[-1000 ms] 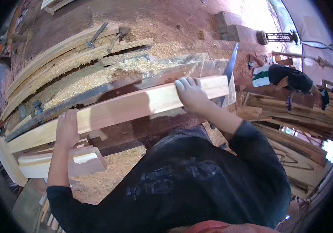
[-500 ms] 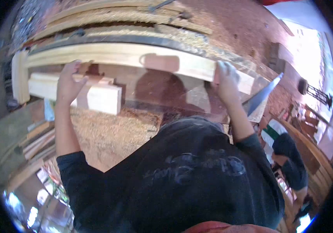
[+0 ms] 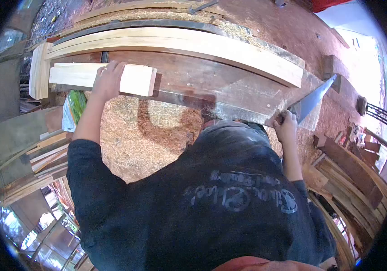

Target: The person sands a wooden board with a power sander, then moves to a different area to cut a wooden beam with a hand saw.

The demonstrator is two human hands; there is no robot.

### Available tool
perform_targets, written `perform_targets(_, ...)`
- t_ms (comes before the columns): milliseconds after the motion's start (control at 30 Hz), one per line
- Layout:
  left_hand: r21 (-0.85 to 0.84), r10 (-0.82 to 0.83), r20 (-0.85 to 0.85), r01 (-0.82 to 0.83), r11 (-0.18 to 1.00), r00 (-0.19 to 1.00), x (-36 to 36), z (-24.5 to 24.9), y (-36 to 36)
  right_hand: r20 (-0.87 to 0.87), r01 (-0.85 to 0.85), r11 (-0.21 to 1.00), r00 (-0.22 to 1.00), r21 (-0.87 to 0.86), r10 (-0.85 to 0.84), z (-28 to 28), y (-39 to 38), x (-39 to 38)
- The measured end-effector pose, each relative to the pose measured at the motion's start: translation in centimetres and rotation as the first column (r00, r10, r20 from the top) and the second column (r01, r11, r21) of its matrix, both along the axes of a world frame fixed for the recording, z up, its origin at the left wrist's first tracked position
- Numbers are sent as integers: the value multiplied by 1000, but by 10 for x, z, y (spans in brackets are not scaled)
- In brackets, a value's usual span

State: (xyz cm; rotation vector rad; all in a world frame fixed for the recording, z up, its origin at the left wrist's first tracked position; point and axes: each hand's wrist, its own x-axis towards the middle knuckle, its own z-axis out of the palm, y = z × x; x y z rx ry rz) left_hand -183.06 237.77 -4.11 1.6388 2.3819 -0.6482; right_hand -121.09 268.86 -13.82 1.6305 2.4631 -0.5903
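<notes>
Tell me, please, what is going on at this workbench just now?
A person has the left hand over the short timber on the near side of the workbench, while the right hand grips a handsaw by its handle. The saw blade is clear of both the short timber and the long timber, which lies along the far side, so nothing is being cut at this moment. Wood shavings cover the ground beside the bench.

A dark, near-black shirt point(image 3: 202, 198) with sleeves ending near the elbows, pale dusty smudges toward the hem, and grey lettering, upside down, partly reading "Silver Chloe's", beside a round emblem.
</notes>
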Motion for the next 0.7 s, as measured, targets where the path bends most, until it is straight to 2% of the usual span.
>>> perform_targets(67,-7,58,69,-58,998,996,10,16,18,-147,-31,994,989,-103,16,18,-17,-20)
perform_targets(100,17,25,76,-26,1000,997,15,17,24,-191,-55,962,982,-268,3,15,-21,-26)
perform_targets(167,50,-38,93,33,998,995,34,15,35,-399,-104,820,903,-563,-159,2,-37,-51)
perform_targets(267,37,-88,294,81,996,952,105,31,79,-507,-242,710,842,-661,-185,35,-58,-117)
perform_targets(300,64,-140,363,125,990,921,132,37,91,-504,-175,656,788,-734,-353,31,-65,-133)
perform_targets(367,318,-350,289,256,913,891,180,-4,97,-432,-52,509,607,-859,-667,21,-75,-151)
perform_targets(467,400,-450,498,264,878,741,236,-5,119,-266,8,284,324,-959,-908,49,-71,-151)
perform_targets(533,230,-369,630,290,929,683,236,2,140,-220,329,337,345,-882,-913,50,-65,-120)
perform_targets(567,181,-255,720,180,967,646,227,13,139,-181,478,346,358,-807,-916,53,-65,-102)
perform_targets(600,43,-102,756,107,993,646,213,20,143,-239,454,336,260,-825,-936,50,-69,-86)
perform_targets(633,130,-205,765,165,978,610,173,-28,136,-292,420,332,159,-845,-943,43,-75,-75)
perform_targets(700,-240,61,718,165,957,694,137,-18,146,-391,448,396,109,-802,-914,40,-83,-60)
